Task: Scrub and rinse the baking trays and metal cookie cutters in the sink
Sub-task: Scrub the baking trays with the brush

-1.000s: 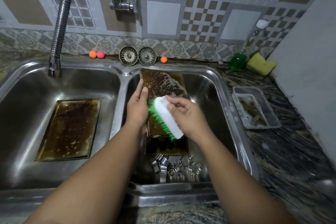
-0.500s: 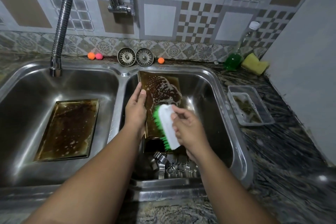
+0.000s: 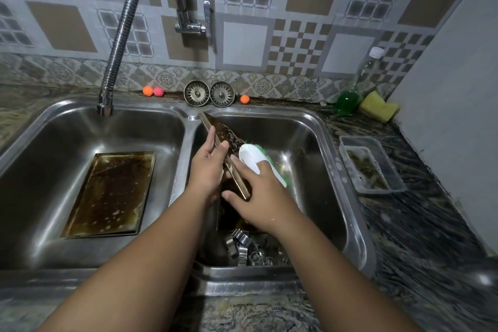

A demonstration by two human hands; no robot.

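Over the sink's (image 3: 333, 143) right basin, the left hand (image 3: 208, 171) gripped a greasy baking tray (image 3: 224, 134) by its long edge, tipped up nearly edge-on. The right hand (image 3: 260, 197) clasped a white scrub brush (image 3: 250, 157) with green bristles just beside the tray. A second tray (image 3: 110, 194) lay flat in the left basin. Metal cookie cutters (image 3: 242, 248) sat at the right basin's near end.

- left basin (image 3: 54, 143) at 9 o'clock and right basin (image 3: 310, 143) at 3 o'clock, side by side in the counter (image 3: 417, 224);
- flat tray (image 3: 113, 194) on the left basin's floor; hose (image 3: 121, 35) above its 12 o'clock rim;
- tilted tray (image 3: 223, 132) in the right basin, left grip (image 3: 207, 167) at its 9 o'clock, right grip (image 3: 258, 191) with brush (image 3: 252, 158) at its 3 o'clock;
- cookie cutters (image 3: 242, 246) at that basin's 6 o'clock;
- strainers (image 3: 196, 93) behind the divider; container (image 3: 369, 164) at 3 o'clock; bottle (image 3: 350, 89) beside sponge (image 3: 378, 106) at 2 o'clock.
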